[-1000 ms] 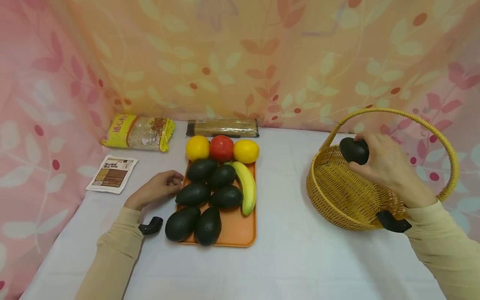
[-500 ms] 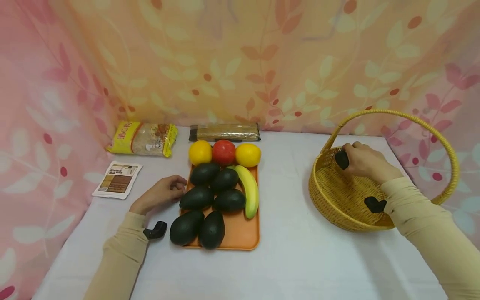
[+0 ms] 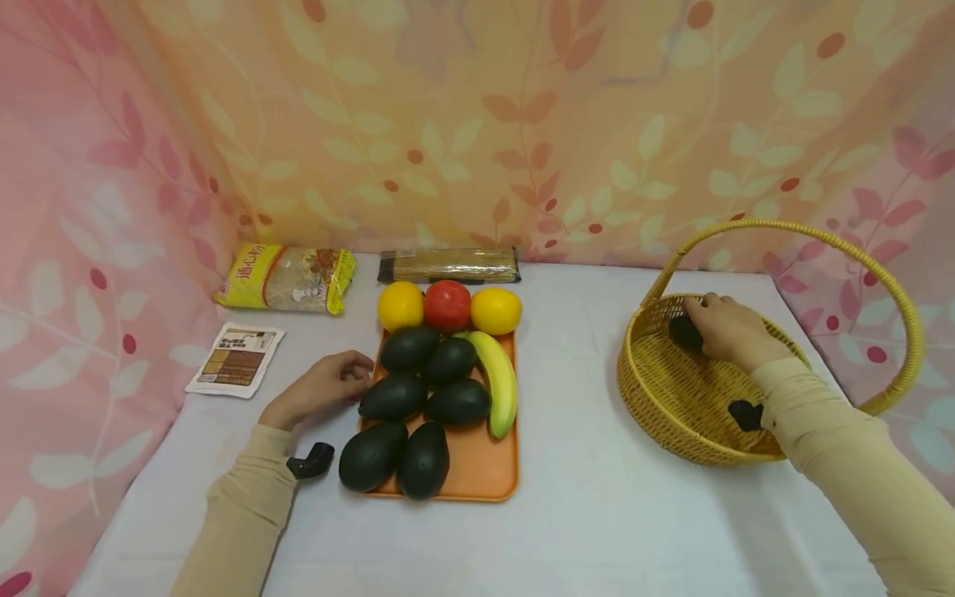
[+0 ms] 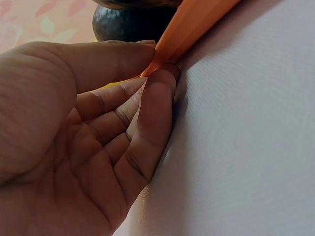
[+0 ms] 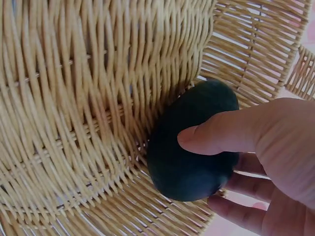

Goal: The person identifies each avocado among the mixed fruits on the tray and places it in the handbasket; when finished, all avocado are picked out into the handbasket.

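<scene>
Inside the wicker basket (image 3: 694, 398), my right hand (image 3: 731, 332) grips a dark green avocado (image 5: 192, 147). The thumb lies across its near face, the other fingers are behind it, and the fruit is down against the woven bottom near the wall. At the left side of the orange tray (image 3: 481, 464), my left hand (image 3: 321, 388) pinches the rim between thumb and fingers, as the left wrist view shows. Several avocados (image 3: 458, 402) lie on that tray with a banana (image 3: 496, 385). A red fruit (image 3: 447, 306) sits between two yellow fruits (image 3: 496, 311) at its far end.
A tall handle (image 3: 821, 236) arches over the basket. Behind the tray lies a pack of thin sticks or noodles (image 3: 449, 264). A yellow food bag (image 3: 291, 278) and a white-edged flat packet (image 3: 236, 360) are at the left. Patterned cloth (image 3: 477, 124) encloses the white table.
My right hand has lowered the avocado from above the basket's rim down into the basket. The left hand keeps its place at the tray. The head view has shifted slightly.
</scene>
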Available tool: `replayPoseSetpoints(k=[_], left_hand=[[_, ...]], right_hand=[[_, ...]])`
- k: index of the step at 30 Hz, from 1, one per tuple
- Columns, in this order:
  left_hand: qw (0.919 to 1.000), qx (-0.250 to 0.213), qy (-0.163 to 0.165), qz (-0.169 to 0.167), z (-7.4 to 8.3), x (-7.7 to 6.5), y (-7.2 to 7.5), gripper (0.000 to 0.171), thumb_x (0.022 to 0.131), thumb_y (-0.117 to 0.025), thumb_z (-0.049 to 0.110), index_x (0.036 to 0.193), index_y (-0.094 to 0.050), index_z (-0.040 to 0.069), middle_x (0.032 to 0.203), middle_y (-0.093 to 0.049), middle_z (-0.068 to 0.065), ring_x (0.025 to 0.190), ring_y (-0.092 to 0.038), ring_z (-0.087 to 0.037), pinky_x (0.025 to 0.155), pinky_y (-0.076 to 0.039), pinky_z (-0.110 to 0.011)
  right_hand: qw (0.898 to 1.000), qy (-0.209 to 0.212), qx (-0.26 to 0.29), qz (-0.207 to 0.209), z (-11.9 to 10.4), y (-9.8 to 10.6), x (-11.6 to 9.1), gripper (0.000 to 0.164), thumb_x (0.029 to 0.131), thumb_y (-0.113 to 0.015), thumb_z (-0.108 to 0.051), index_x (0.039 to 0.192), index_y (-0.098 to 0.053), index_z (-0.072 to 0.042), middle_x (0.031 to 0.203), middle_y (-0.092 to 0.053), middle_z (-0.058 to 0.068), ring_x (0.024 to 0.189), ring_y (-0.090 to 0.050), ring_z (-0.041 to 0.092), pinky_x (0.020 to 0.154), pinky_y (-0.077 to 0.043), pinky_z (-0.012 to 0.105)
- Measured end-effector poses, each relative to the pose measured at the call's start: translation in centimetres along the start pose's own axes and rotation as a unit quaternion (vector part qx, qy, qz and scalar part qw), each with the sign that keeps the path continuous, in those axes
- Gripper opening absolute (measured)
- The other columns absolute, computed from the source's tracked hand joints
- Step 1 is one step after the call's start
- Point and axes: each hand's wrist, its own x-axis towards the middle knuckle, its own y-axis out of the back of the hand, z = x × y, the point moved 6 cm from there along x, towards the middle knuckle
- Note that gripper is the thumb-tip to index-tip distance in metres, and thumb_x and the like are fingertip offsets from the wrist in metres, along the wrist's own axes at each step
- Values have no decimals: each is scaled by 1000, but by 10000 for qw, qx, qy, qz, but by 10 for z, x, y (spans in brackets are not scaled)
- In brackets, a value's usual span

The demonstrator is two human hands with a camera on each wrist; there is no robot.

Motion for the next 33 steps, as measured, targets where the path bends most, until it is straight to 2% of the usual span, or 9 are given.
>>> replayPoseSetpoints(k=[7, 13, 18, 26, 33], left_hand=[[10000, -20, -50, 14, 1, -1, 0, 38, 93, -61, 17, 126, -54, -1, 96, -63, -11, 82, -58, -18, 74, -50, -27], [10000, -58, -40, -2, 2, -2, 1, 39, 93, -61, 17, 127, -53, -1, 97, -63, -11, 82, -58, -18, 73, -50, -27], [10000, -40, 24, 4, 3, -3, 1, 39, 94, -62, 18, 127, -53, 0, 97, -63, -11, 83, -58, -19, 74, -49, -27], [10000, -34, 55, -15, 2, -2, 0, 39, 94, -61, 18, 128, -54, 0, 97, -63, -11, 83, -57, -19, 75, -49, -28], [10000, 7, 83, 19, 1, 0, 0, 38, 93, -61, 17, 126, -54, 1, 97, -63, -10, 83, -58, -18, 75, -49, -28]], right_hand=[[9999, -107, 2, 28, 3, 0, -1, 54, 75, -75, -1, 121, -46, 4, 111, -54, 36, 93, -57, 51, 73, -48, 63], [10000, -22, 19, 77, -2, 4, -2, 53, 72, -80, -4, 116, -51, 2, 107, -57, 33, 93, -58, 50, 72, -48, 63], [10000, 40, -70, 47, -4, 2, -2, 55, 72, -81, -5, 118, -52, 2, 106, -60, 32, 92, -61, 50, 73, -50, 61], [9998, -39, -137, 101, -1, 1, 0, 61, 73, -79, -2, 125, -48, 3, 107, -57, 34, 91, -59, 51, 67, -50, 61], [9999, -13, -41, 99, 0, -1, 1, 63, 68, -86, -12, 119, -49, 0, 104, -59, 32, 93, -59, 52, 70, -50, 63]])
